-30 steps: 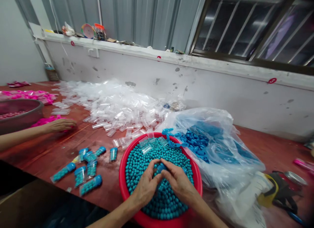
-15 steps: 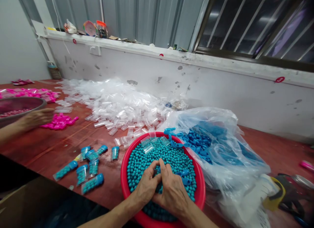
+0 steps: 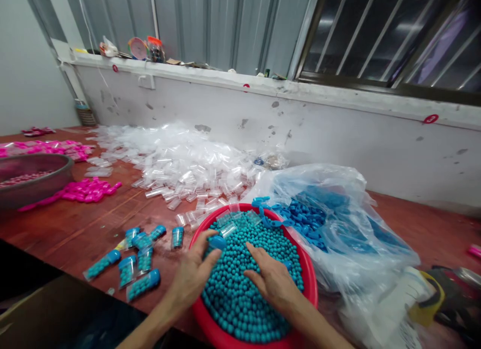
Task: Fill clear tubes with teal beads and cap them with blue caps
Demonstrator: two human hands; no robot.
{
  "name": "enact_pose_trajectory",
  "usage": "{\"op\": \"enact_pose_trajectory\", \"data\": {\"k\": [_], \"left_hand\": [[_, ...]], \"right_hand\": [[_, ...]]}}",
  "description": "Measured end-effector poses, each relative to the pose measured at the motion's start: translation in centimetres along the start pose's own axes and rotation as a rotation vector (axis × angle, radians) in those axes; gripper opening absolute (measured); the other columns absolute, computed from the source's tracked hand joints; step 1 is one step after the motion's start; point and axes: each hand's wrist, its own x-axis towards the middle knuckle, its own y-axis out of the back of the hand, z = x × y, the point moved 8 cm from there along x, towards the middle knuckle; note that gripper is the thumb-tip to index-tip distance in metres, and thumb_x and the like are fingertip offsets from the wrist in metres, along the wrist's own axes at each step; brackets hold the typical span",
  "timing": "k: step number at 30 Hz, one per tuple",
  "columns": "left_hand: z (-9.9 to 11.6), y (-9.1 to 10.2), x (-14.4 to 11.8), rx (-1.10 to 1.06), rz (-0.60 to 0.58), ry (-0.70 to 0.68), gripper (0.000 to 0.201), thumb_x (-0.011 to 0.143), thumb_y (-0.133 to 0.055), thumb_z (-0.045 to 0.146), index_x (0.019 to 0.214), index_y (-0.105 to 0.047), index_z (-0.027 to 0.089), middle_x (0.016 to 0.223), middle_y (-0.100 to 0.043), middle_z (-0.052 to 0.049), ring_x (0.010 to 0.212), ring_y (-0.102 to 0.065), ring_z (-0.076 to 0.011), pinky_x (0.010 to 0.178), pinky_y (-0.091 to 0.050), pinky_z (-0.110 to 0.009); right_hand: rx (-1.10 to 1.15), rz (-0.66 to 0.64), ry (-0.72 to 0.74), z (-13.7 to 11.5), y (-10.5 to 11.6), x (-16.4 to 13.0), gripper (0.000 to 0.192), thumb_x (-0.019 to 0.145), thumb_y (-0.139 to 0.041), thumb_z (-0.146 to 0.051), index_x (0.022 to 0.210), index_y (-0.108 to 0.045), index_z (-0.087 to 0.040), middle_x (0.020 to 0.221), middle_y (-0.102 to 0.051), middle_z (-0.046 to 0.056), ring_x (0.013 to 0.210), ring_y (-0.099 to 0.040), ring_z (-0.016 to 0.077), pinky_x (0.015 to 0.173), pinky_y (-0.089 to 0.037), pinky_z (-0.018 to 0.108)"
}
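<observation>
Pinched between the thumb and fingers of the left hand is a blue-capped tube, held over the near-left rim of the red basin. A second ago both hands were pressed together over the middle of that basin, working on something blue between them; now they have parted, the left carrying the tube off toward the rim. To my eye that looks like one tube closed and on its way out.

Well left of the basin, a grey metal bowl sits with pink filled tubes strewn beside it; the other person's hand that lay there a second ago is gone from view. Just left of the basin lie several finished tubes of teal beads. Behind the basin spreads a heap of empty clear tubes. Inside it, the teal beads lie deep, and the right hand rests on them, fingers spread and holding nothing. Touching the basin's right side is a clear plastic bag of blue caps.

Red round stickers dot the wall ledge behind; the one far right of the basin bears a mark I cannot read.
</observation>
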Motion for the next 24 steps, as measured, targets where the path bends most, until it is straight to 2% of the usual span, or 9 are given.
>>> {"op": "enact_pose_trajectory", "data": {"k": [4,6,8,10,14,16,18,21,24], "left_hand": [[-2.0,8.4,-0.1,0.518,0.307,0.097,0.047,0.079,-0.039,0.040,0.122,-0.039,0.019,0.103,-0.061,-0.009,0.090,-0.058,-0.0256,0.078,-0.044,-0.038],[-2.6,10.7,-0.3,0.729,0.410,0.085,0.051,0.079,-0.038,0.041,0.122,-0.042,0.014,0.110,-0.059,-0.014,0.100,-0.054,-0.0308,0.083,-0.042,-0.043],[-2.5,11.2,-0.5,0.776,0.460,-0.006,0.049,0.079,-0.037,0.040,0.118,-0.046,0.013,0.112,-0.057,-0.016,0.106,-0.051,-0.0308,0.087,-0.039,-0.044],[-2.2,10.1,-0.6,0.678,0.424,-0.082,0.044,0.079,-0.037,0.040,0.114,-0.049,0.016,0.109,-0.060,-0.012,0.101,-0.055,-0.0267,0.087,-0.042,-0.039],[-1.3,5.5,0.2,0.376,0.223,-0.100,0.040,0.080,-0.040,0.038,0.115,-0.047,0.019,0.104,-0.061,-0.009,0.088,-0.059,-0.0210,0.078,-0.047,-0.034],[-0.9,2.9,0.8,0.230,0.141,-0.061,0.044,0.079,-0.043,0.038,0.119,-0.043,0.018,0.107,-0.058,-0.010,0.087,-0.058,-0.0202,0.077,-0.047,-0.034],[-1.2,-0.1,1.4,0.054,0.017,0.023,0.046,0.078,-0.045,0.038,0.119,-0.041,0.018,0.105,-0.057,-0.009,0.083,-0.058,-0.0187,0.072,-0.047,-0.032],[-2.0,-4.3,1.4,-0.121,-0.190,0.115,0.038,0.077,-0.044,0.039,0.108,-0.047,0.018,0.086,-0.060,-0.003,0.070,-0.057,-0.0157,0.057,-0.045,-0.025],[-2.0,-5.5,0.9,-0.024,-0.241,0.055,0.023,0.076,-0.045,0.035,0.089,-0.053,0.019,0.069,-0.057,0.001,0.064,-0.053,-0.0149,0.055,-0.041,-0.024]], "right_hand": [[-0.243,0.025,0.079,-0.5,0.0,3.5,0.039,0.084,-0.043,-0.017,0.123,-0.041,-0.019,0.114,-0.053,0.009,0.092,-0.057,0.0208,0.072,-0.048,0.029],[-0.357,0.049,0.131,-1.4,-0.8,5.7,0.040,0.084,-0.040,-0.010,0.122,-0.041,-0.021,0.115,-0.052,0.010,0.091,-0.055,0.0215,0.067,-0.048,0.030],[-0.397,0.053,0.171,-2.2,-1.8,8.0,0.038,0.084,-0.037,-0.007,0.120,-0.042,-0.019,0.116,-0.050,0.013,0.092,-0.053,0.0232,0.066,-0.048,0.033],[-0.378,0.048,0.189,-2.5,-2.5,9.6,0.030,0.084,-0.036,-0.006,0.109,-0.050,-0.016,0.106,-0.055,0.014,0.090,-0.053,0.0243,0.066,-0.048,0.035],[-0.331,0.071,0.176,-2.2,-2.1,10.1,0.024,0.084,-0.035,-0.005,0.095,-0.054,-0.012,0.092,-0.059,0.012,0.085,-0.055,0.0223,0.068,-0.047,0.034],[-0.247,0.106,0.153,-2.1,-1.3,8.7,0.019,0.085,-0.039,-0.010,0.098,-0.052,-0.013,0.094,-0.059,0.009,0.085,-0.056,0.0190,0.071,-0.047,0.031],[0.004,0.113,0.118,-2.0,-0.8,6.8,0.016,0.085,-0.044,-0.017,0.100,-0.050,-0.015,0.092,-0.060,0.005,0.078,-0.058,0.0146,0.067,-0.048,0.025],[0.405,0.074,0.062,-1.8,-1.2,3.7,0.014,0.084,-0.044,-0.016,0.095,-0.053,-0.018,0.080,-0.062,-0.001,0.065,-0.059,0.0110,0.060,-0.047,0.022],[0.324,0.057,0.065,-1.4,-1.0,0.9,0.022,0.081,-0.049,-0.017,0.102,-0.055,-0.017,0.092,-0.063,0.003,0.085,-0.059,0.0159,0.075,-0.046,0.026]]}}
